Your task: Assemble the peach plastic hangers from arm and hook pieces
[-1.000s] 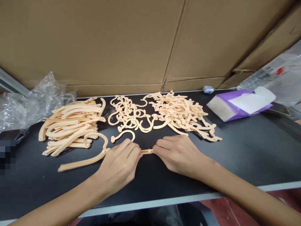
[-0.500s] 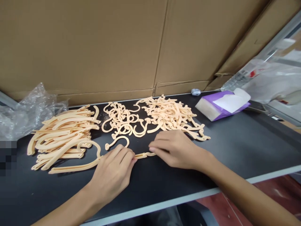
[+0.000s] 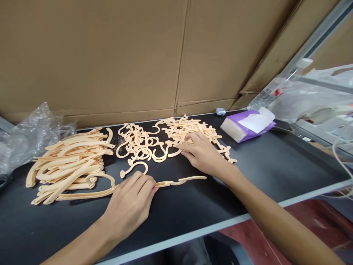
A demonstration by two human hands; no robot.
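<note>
My left hand point(image 3: 132, 202) is closed around the middle of a cream plastic folding hanger point(image 3: 91, 195), whose hook curves up beside the fingers. One long arm of it stretches left, and a thin end piece point(image 3: 190, 179) sticks out to the right. My right hand point(image 3: 200, 151) is over the pile of small curved pieces point(image 3: 184, 127), fingertips down among them; whether it has a piece is hidden. Loose cream hooks point(image 3: 138, 140) lie between the piles, with a single hook point(image 3: 135, 167) just beyond my left hand.
Long hanger arms point(image 3: 74, 158) are heaped on the left, beside crumpled clear plastic point(image 3: 33, 136). A purple tissue pack point(image 3: 248, 123) and a small grey-blue object point(image 3: 220, 111) sit at the right rear. Cardboard point(image 3: 124, 55) walls the back of the black tabletop point(image 3: 275, 165).
My right hand has let go of the hanger's right end piece and moved up to the pile of small pieces. My left hand keeps its hold. The view has shifted slightly.
</note>
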